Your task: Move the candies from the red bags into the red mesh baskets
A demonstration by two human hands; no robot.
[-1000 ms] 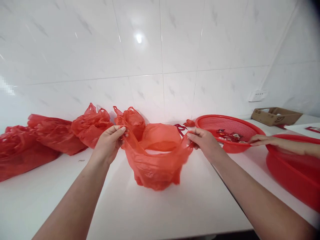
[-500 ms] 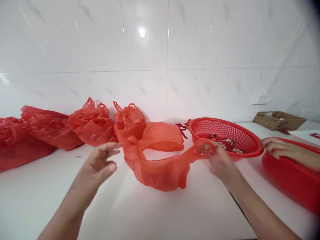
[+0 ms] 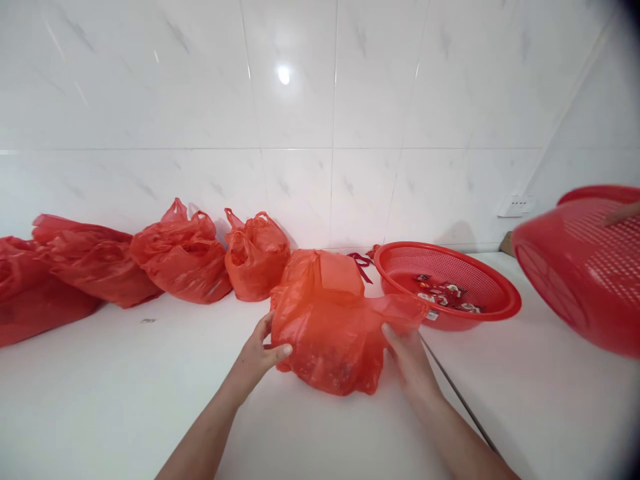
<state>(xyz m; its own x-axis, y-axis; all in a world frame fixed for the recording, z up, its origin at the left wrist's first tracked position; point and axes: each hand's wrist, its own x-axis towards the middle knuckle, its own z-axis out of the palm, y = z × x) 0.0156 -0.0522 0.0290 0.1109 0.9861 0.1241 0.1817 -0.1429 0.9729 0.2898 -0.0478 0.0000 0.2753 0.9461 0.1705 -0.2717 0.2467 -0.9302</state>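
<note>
Front red plastic bag: no longer held stretched, mouth seemingly slack, left of red mesh plastic basket
Left hand: fingers spread wide against bag
Right hand: grip cannot be told

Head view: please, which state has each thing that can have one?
Front bag, something dark inside; mouth unclear.
Bundle behind it, partly covered.
Bags at left, bulging.
Middle basket, upright, partly filled.
Far-right basket, tilted, raised.
Left hand, open.
Right hand, touching front bag; grip unclear.
</note>
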